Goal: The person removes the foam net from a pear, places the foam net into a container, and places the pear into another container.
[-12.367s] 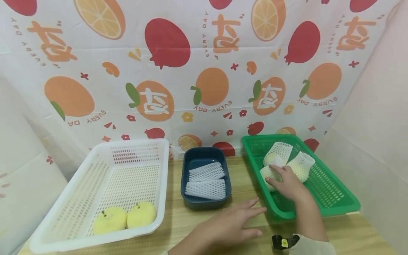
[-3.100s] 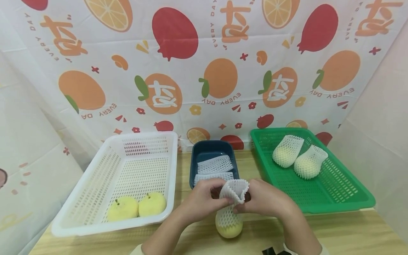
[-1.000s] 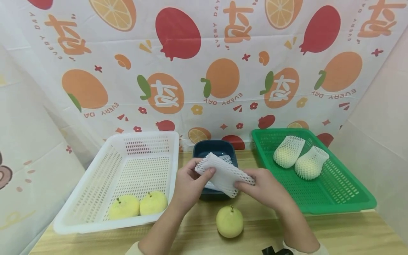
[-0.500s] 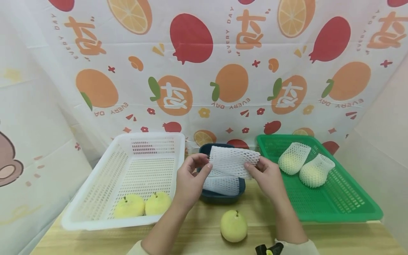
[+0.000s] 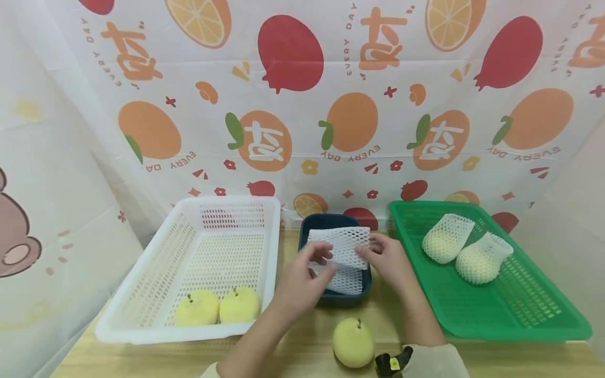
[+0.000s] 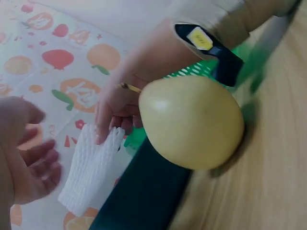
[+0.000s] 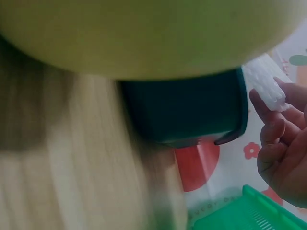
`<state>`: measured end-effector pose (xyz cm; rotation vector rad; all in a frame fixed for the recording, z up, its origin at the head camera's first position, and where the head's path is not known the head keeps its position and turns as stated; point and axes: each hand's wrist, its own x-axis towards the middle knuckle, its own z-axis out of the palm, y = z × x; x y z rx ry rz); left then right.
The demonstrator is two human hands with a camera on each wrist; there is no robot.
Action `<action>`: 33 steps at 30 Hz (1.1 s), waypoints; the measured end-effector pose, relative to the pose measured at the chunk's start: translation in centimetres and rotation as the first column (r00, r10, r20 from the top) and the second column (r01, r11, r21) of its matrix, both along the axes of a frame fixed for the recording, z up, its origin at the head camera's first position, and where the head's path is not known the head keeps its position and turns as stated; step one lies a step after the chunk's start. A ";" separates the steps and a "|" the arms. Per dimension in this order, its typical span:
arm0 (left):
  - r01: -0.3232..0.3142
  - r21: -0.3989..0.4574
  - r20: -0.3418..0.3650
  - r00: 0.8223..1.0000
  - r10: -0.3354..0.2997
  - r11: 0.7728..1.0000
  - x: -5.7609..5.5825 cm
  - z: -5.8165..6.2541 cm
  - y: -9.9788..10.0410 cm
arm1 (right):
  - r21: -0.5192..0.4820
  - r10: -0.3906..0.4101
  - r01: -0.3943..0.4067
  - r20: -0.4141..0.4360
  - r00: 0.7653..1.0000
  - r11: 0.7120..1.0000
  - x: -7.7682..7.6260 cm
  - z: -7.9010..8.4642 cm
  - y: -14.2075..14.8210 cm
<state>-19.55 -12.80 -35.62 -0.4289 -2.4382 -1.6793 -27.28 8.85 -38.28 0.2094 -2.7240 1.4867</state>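
My right hand point(image 5: 389, 261) pinches the right end of a white foam fruit net point(image 5: 347, 241), held flat over the dark blue tray point(image 5: 344, 300). Another foam net point(image 5: 347, 282) shows in the tray beneath it. My left hand point(image 5: 304, 278) overlaps the held net in the head view; the left wrist view shows its loosely bent fingers point(image 6: 45, 155) apart from the net. A bare yellow pear point(image 5: 353, 343) with its stem stands on the table in front of the tray. It looms large in both wrist views.
To the left, a white basket point(image 5: 189, 335) holds two bare pears point(image 5: 240, 304). A green basket point(image 5: 501, 315) on the right contains two net-wrapped pears point(image 5: 479, 260). Behind everything hangs a fruit-print cloth point(image 5: 302, 157).
A third wrapped pear left the green basket and had its net drawn off on the table. Since half a second ago, my left hand has let go of the net; my right still holds it.
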 end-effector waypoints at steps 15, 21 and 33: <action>0.076 -0.640 0.019 0.996 -0.084 0.764 0.1 -2.6 1.5 | 0.173 0.066 -0.074 0.049 0.997 0.982 -1.9 0.1 -0.6; 0.074 -0.665 0.017 0.996 -0.084 0.743 -0.1 -2.9 1.5 | 0.176 0.054 -0.049 -0.021 0.998 0.983 -1.9 0.3 -0.8; 0.105 -0.687 0.070 0.994 -0.078 0.719 -0.5 -3.3 1.8 | 0.101 0.058 -0.056 -0.017 0.998 0.993 -2.1 -1.0 -0.9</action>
